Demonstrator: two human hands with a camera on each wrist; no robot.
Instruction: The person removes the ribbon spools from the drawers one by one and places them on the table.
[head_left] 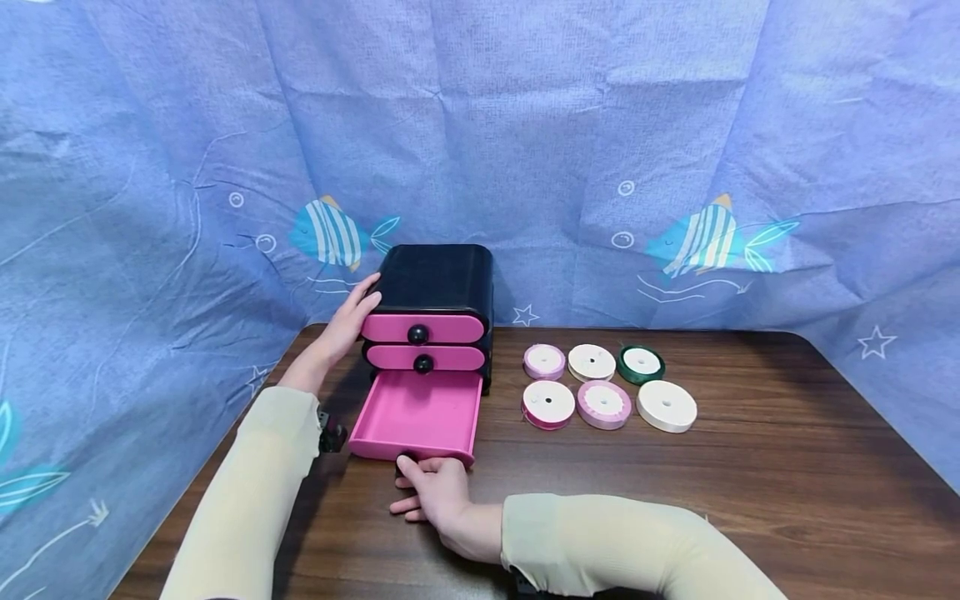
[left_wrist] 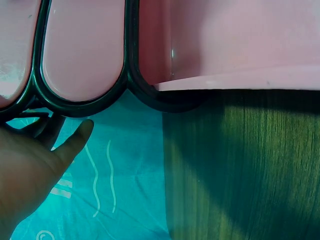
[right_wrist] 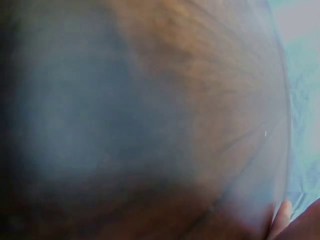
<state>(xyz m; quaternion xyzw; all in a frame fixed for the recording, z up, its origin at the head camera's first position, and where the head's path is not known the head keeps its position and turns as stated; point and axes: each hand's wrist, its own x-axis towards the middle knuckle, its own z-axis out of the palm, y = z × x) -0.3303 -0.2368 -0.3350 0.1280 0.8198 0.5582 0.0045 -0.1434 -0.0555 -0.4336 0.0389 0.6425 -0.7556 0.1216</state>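
Note:
A black drawer cabinet (head_left: 435,279) with pink drawers stands at the back left of the table. Its bottom drawer (head_left: 416,412) is pulled far out and holds nothing; the middle drawer (head_left: 450,358) and top drawer (head_left: 450,327) are closed. My left hand (head_left: 347,325) rests with extended fingers against the cabinet's upper left side. In the left wrist view, that hand (left_wrist: 30,170) is beside the black frame. At the bottom drawer's front, my right hand (head_left: 442,498) pinches the dark knob (head_left: 405,467), which is partly hidden by the thumb. The right wrist view is mostly blurred.
Several ribbon spools lie in two rows right of the cabinet, among them a green spool (head_left: 641,364), a white spool (head_left: 667,406) and a pink spool (head_left: 604,404). Behind the wooden table (head_left: 750,467) hangs a blue fish-patterned cloth (head_left: 540,167).

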